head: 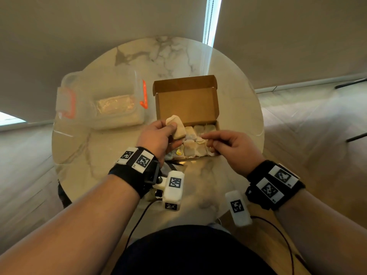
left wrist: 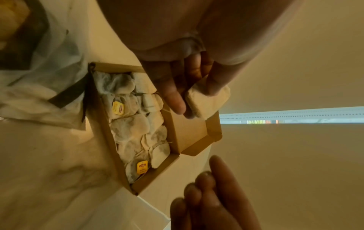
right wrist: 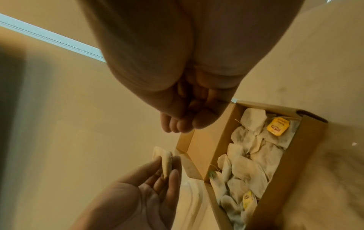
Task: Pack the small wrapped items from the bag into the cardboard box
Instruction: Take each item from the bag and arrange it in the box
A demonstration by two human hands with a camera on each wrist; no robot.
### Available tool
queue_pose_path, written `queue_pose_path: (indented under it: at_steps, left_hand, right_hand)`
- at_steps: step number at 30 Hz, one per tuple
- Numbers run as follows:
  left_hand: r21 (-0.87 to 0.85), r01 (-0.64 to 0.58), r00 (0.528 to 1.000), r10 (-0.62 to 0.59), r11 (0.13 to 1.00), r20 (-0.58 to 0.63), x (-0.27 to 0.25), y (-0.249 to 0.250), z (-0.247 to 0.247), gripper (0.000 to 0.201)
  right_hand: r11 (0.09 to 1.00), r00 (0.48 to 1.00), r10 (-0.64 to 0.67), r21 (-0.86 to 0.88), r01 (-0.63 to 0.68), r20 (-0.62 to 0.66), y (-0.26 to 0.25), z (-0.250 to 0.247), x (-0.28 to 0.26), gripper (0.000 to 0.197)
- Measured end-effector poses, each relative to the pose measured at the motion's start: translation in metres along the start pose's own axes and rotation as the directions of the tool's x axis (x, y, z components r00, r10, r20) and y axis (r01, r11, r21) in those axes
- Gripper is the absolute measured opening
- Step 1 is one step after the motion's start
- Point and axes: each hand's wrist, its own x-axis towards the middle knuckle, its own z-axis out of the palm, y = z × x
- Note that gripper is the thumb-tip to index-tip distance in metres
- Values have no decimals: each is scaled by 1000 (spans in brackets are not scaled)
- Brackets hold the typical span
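a round marble table stands on a pale wood floor before beige roller blinds, with a bright strip of window and a bead chain between them.

Brown cardboard box, yellow tags

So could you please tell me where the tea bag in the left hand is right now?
In the head view the tea bag is pinched by the left hand, above the near-left part of the cardboard box.

round marble table, cardboard box, plastic bag
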Motion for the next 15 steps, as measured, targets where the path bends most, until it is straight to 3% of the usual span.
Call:
queue_pose_path:
  at_steps: [2, 4, 8, 11, 13, 15]
  left_hand:
    - [41, -6, 1000, 5, 999, 22, -1, -6, 7, 5]
    - [69, -21, 998, 17, 997, 60, -4, -9, 13, 5]
    - [102, -69, 984, 51, 992, 171, -15, -4, 23, 5]
    - [116, -98, 976, 73, 988, 205, -18, 3, 25, 5]
    - [69, -87, 980, 73, 994, 186, -17, 8, 24, 4]
    - [22, -82, 986, 78, 996, 144, -12, 12, 21, 5]
  right_hand:
    - [999, 999, 3, -54, -6, -54, 3, -2, 5, 42]
    - [986, 997, -10, -164, -3, -79, 6, 0, 12, 53]
    - [966, 994, -99, -235, 106, 44, -1, 15, 24, 85]
    - [934, 983, -158, -310, 179, 92, -6, 25, 30, 59]
    - [942, 992, -97, -314, 116, 76, -8, 24, 28, 26]
    - [958, 998, -16, -286, 33, 61, -5, 19, 22, 15]
